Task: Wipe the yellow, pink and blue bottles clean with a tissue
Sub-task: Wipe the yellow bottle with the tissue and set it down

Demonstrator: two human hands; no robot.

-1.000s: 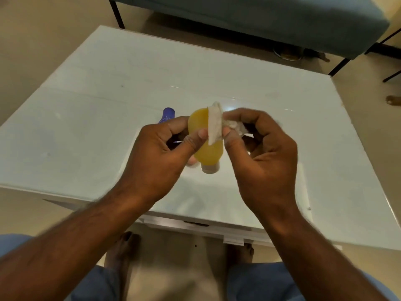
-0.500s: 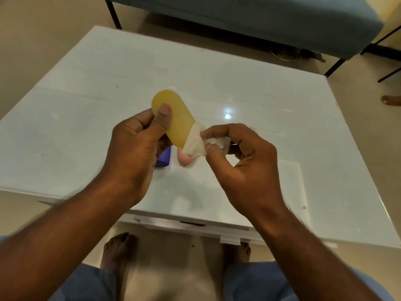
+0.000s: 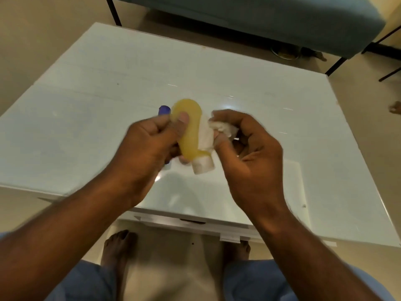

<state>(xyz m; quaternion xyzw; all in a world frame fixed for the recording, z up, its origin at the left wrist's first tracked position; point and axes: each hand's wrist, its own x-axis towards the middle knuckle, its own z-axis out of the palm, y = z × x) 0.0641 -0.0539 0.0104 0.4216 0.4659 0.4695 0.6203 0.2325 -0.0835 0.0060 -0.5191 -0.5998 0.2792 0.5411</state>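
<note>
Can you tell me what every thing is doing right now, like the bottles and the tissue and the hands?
yellow bottle: held up off the table, white cap end toward the person.
tissue: crumpled, pressed against the yellow bottle's side.
left hand: closed around the yellow bottle.
right hand: pinching the tissue.
blue bottle: on the table, mostly hidden behind the left hand.
pink bottle: cannot be made out.
table: bare and shiny.

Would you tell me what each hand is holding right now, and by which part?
The left hand grips the yellow bottle by its upper body; the right hand pinches a tissue against the bottle's side.
</note>
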